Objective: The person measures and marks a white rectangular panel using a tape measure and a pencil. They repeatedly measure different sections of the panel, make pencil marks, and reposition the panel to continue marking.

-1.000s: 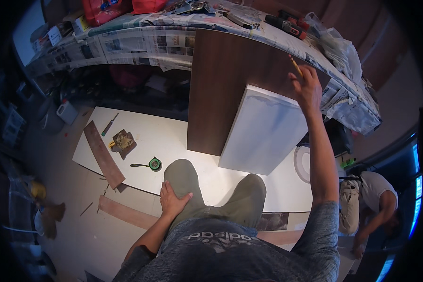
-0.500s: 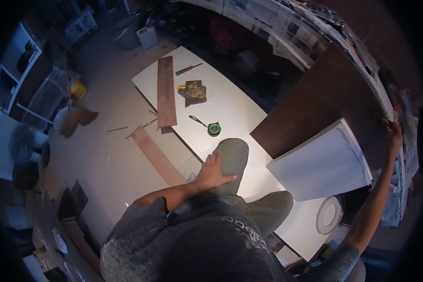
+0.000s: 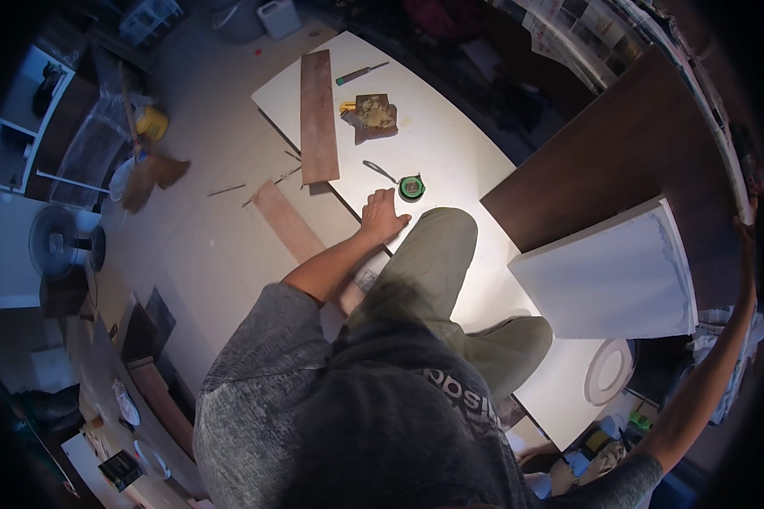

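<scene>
My left hand is lowered onto the near edge of a long white board, with fingers stretched out and nothing held. Just beyond its fingertips lies a green and black tape measure with a wrist strap. At far right my right hand reaches to the edge of a newspaper-covered surface; its fingers are too dim to make out. A reddish-brown strip, a slim green-handled tool and a brown piece smeared with yellowish paste lie farther up the board.
A dark brown panel and a white slab lean at the right. A pale ring lies on the board. Another brown strip is on the floor. A fan and broom are at the left.
My left hand has moved off my knee, forward onto the board's edge near the tape measure. My right hand has shifted slightly outward and up along the edge. The whole view has shifted.
</scene>
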The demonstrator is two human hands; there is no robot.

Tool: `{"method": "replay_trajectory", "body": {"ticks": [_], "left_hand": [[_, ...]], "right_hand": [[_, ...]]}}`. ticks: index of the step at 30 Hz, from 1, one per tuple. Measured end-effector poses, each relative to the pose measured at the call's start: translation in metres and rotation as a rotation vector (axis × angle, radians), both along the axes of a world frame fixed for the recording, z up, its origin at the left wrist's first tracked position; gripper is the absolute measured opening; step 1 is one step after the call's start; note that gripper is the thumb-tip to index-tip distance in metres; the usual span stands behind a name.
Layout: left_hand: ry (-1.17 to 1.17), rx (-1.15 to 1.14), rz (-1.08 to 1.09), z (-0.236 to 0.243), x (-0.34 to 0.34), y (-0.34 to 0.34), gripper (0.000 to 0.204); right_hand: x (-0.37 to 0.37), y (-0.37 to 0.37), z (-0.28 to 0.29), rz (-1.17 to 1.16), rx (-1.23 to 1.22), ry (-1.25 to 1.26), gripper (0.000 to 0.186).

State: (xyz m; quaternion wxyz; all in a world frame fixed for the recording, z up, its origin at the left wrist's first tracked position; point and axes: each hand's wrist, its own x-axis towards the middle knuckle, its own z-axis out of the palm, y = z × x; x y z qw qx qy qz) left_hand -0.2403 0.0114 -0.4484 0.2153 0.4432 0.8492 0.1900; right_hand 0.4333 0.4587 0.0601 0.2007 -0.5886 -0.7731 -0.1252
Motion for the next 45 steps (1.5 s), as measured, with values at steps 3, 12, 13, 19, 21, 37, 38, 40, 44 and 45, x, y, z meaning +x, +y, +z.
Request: {"method": "replay_trajectory", "body": {"ticks": [3,12,13,19,21,37,38,40,44,45], "left_hand": [[0.15,-0.042,-0.141,-0.009,-0.015,0.035,0.102],[0.255,-0.062,-0.171,-0.034,-0.015,0.079,0.06],[0.139,-0.059,-0.156,-0.032,-0.016,0.078,0.066],[-0.882,0.322,0.444,-0.001,0.012,0.021,0.059],[-1.076,0.404,0.608,0.02,0.018,0.007,0.062],[0.072,1.428,-0.701,0.389,0.081,0.196,0.082],[0.113,1.468,-0.735,0.4,0.089,0.206,0.082],[0.215,1.547,-0.794,0.421,0.102,0.226,0.082],[0.342,1.538,-0.886,0.46,0.11,0.265,0.082],[0.357,1.498,-0.907,0.47,0.108,0.274,0.082]], "right_hand": [[0.007,0.005,0.002,-0.006,-0.013,0.03,0.048],[-0.038,-0.038,0.003,-0.036,-0.053,0.162,0.044],[-0.053,-0.05,0.001,-0.04,-0.025,0.187,0.043],[-0.118,-0.121,0.008,-0.083,0.043,0.282,0.041],[-0.127,-0.131,0.006,-0.132,0.05,0.317,0.042],[-0.139,-0.148,-0.021,-0.162,0.21,0.369,0.039],[-0.14,-0.147,-0.021,-0.16,0.226,0.362,0.039],[-0.141,-0.148,-0.021,-0.171,0.232,0.35,0.04],[-0.144,-0.151,-0.022,-0.189,0.281,0.276,0.039],[-0.145,-0.152,-0.024,-0.197,0.283,0.265,0.038]]}}
